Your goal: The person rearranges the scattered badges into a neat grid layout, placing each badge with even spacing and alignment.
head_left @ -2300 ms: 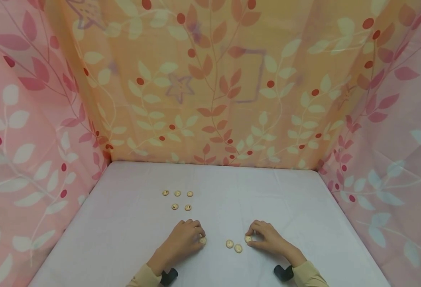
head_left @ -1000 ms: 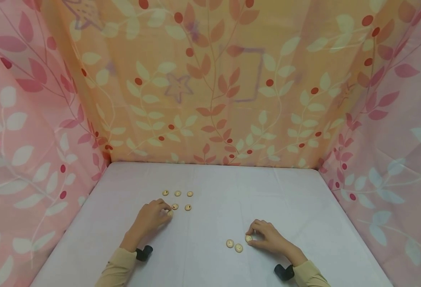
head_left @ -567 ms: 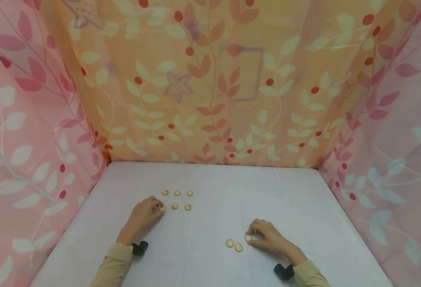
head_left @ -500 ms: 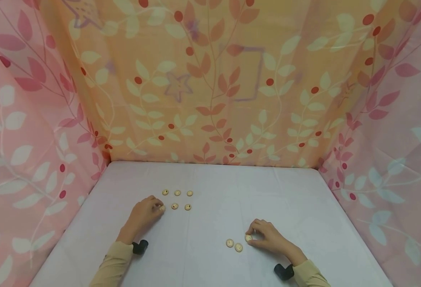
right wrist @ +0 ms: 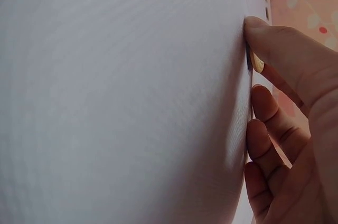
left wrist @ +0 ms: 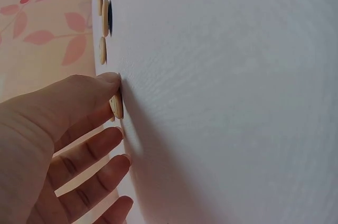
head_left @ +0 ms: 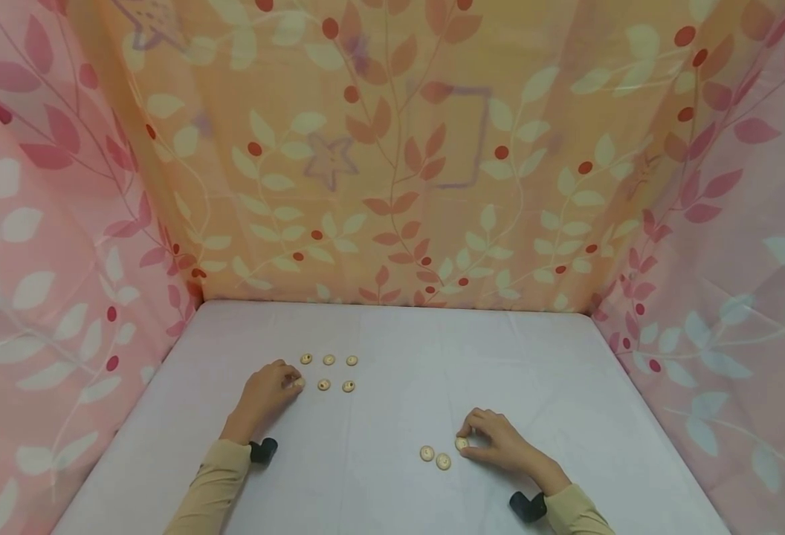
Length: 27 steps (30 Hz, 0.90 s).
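Observation:
My left hand (head_left: pixel 265 394) pinches a small round wooden disc (head_left: pixel 300 383) between thumb and forefinger, at the left end of the front row of discs. In the left wrist view this disc (left wrist: pixel 118 106) stands out below the thumb tip, and the other fingers hang loosely. Further right and nearer the front, my right hand (head_left: pixel 499 442) pinches another wooden disc (head_left: pixel 462 444) at the white tabletop. Two loose discs, one (head_left: pixel 427 453) and another (head_left: pixel 443 461), lie just left of it. In the right wrist view, the thumb partly hides the pinched disc (right wrist: pixel 257 63).
Three discs form a back row, with a middle one (head_left: pixel 328 360); two more, including one with a dark spot (head_left: pixel 324 385), lie in front. Patterned cloth (head_left: pixel 392 186) walls the white table (head_left: pixel 392 490) at the back and sides.
My left hand has carried its disc from the middle of the table leftward and back to the front row's left end. My right hand has stayed in place, holding its disc.

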### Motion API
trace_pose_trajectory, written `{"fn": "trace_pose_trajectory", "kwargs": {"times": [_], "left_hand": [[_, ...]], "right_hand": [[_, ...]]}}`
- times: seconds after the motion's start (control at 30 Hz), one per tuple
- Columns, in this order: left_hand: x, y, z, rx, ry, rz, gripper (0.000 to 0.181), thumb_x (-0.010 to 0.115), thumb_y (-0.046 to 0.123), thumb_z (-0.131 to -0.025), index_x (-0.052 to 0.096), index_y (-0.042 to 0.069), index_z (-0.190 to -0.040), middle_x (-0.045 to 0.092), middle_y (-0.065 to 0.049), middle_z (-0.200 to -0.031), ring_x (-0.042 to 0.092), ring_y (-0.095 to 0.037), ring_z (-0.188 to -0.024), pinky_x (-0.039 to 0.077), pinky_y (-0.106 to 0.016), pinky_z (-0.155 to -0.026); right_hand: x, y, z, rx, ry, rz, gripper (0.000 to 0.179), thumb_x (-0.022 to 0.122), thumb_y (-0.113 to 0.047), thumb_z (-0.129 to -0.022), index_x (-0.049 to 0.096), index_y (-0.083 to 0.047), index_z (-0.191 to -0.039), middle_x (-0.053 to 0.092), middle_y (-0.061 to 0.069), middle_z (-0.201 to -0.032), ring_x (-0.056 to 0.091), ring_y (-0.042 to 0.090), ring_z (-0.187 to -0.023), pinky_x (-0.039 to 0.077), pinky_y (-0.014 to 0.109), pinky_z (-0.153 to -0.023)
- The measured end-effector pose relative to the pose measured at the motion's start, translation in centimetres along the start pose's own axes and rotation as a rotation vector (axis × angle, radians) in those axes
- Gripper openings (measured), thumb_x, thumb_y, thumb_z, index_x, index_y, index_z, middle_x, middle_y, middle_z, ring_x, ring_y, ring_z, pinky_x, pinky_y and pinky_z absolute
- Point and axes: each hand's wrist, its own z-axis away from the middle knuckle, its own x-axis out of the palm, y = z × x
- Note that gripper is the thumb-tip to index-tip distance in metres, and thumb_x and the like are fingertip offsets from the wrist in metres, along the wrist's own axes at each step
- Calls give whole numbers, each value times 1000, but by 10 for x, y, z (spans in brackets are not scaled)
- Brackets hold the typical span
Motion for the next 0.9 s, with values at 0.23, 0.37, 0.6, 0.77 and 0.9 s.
{"fn": "trace_pose_trajectory", "kwargs": {"times": [0.23, 0.37, 0.6, 0.77, 0.9], "left_hand": [[-1, 0, 0, -17, 1, -2, 23, 73, 24, -76, 70, 9, -93, 59, -2, -82, 49, -13, -67, 41, -33, -61], [-2, 6, 1, 15, 33, 8, 25, 75, 22, -74, 70, 8, -94, 61, -4, -84, 52, -15, -69, 42, -35, -61], [5, 17, 1, 33, 43, 40, 25, 76, 24, -74, 71, 14, -95, 62, 1, -87, 58, -16, -78, 46, -36, -65], [12, 35, 5, 28, 34, 67, 23, 75, 21, -74, 71, 15, -96, 62, 0, -89, 57, -16, -79, 45, -35, -66], [18, 49, 8, 53, 40, 78, 21, 75, 21, -74, 71, 15, -94, 63, 1, -86, 56, -15, -77, 44, -33, -65]], "right_hand": [[-1, -1, -1, 0, 9, 8, 20, 69, -43, -78, 59, -32, -92, 54, -23, -97, 49, 2, -90, 38, 34, -80], [-2, -2, -1, 9, 4, 11, 20, 69, -43, -78, 59, -33, -92, 54, -23, -97, 49, 1, -90, 38, 34, -81], [-2, -2, -1, 1, 1, 2, 19, 69, -42, -78, 59, -32, -92, 54, -22, -97, 49, 2, -90, 37, 33, -80], [-1, -3, -1, 16, -7, 2, 19, 69, -42, -78, 59, -32, -91, 54, -22, -97, 48, 2, -89, 37, 33, -80], [-1, -3, -1, 19, -11, 5, 19, 68, -43, -79, 59, -32, -92, 54, -22, -97, 48, 1, -89, 37, 32, -79]]}}
